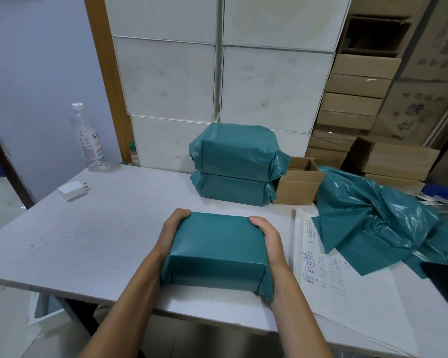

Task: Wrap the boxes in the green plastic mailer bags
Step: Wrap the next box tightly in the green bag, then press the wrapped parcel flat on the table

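Observation:
A box wrapped in a green mailer bag (216, 248) rests on the white table (101, 228) near its front edge. My left hand (172, 231) grips its left side and my right hand (268, 237) grips its right side, fingers curled over the far corners. Two more green-wrapped boxes (236, 164) stand stacked behind it against white cartons. An open brown cardboard box (296, 186) stands to the right of that stack. A loose heap of green mailer bags (378, 220) lies at the right.
A handwritten sheet of paper (329, 275) lies right of the held box. A clear water bottle (88, 138) and a white charger plug (71, 189) sit at the table's back left. Brown cartons (354, 99) are stacked at the back right.

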### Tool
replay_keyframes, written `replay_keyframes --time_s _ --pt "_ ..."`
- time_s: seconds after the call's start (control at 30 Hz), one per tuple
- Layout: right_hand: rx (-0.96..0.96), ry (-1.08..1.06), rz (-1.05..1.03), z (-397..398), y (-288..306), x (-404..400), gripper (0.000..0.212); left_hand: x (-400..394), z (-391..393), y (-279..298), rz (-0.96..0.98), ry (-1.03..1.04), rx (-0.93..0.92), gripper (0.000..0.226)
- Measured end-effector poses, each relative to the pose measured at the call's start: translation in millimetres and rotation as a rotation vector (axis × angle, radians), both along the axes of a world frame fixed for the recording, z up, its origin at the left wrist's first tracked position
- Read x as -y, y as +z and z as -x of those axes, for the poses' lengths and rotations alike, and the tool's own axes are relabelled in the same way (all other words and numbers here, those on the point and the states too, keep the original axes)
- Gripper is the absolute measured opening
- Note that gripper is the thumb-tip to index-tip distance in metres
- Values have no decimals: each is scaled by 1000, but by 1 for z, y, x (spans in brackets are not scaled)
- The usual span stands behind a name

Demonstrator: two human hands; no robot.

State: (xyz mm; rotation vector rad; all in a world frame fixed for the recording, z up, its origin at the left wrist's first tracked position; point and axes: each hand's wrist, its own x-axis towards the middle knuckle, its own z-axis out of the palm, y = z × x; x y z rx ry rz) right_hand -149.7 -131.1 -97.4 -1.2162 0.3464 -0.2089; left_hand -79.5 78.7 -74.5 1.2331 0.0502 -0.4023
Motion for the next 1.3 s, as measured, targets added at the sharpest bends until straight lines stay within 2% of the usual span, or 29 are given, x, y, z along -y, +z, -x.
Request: replay_keyframes --time_s 0.13,0.23,0.3,0.43,0.47,0.57,0.63,0.7,0.8,0.93,1.03,1.17,1.3 --pt "-38 9 12 3 8 0 28 1 2 2 -58 6 6 23" --pt "-17 6 46 0 33 6 19 6 -1 32 -85 47 90 25" --pt "53 -14 82 -12 71 18 23 13 -11 71 -81 37 165 25" --pt "226 -76 228 -54 172 47 47 39 -48 163 -27 -13 325 31" --pt "249 -103 259 -65 192 53 48 46 -60 183 -31 -14 364 32" --pt "304 -134 235 -95 236 68 31 69 -106 223 -52 -16 465 28" --pt "346 -174 241 -116 254 75 35 83 -133 233 -58 -18 479 25" --pt "344 -205 220 -137 260 83 40 97 -158 235 -51 -31 469 27" --pt "282 -220 151 -160 251 89 35 108 -182 228 -70 -34 454 29" --pt "214 -247 191 -187 231 98 20 115 -217 212 -160 -54 454 23" --pt "136 -331 274 -197 224 103 17 116 -235 203 -259 -6 478 26" --pt "76 -493 346 -208 211 110 23 112 -251 190 -333 120 558 17" --pt "41 -589 541 -212 213 118 26 111 -250 187 -391 359 665 13"
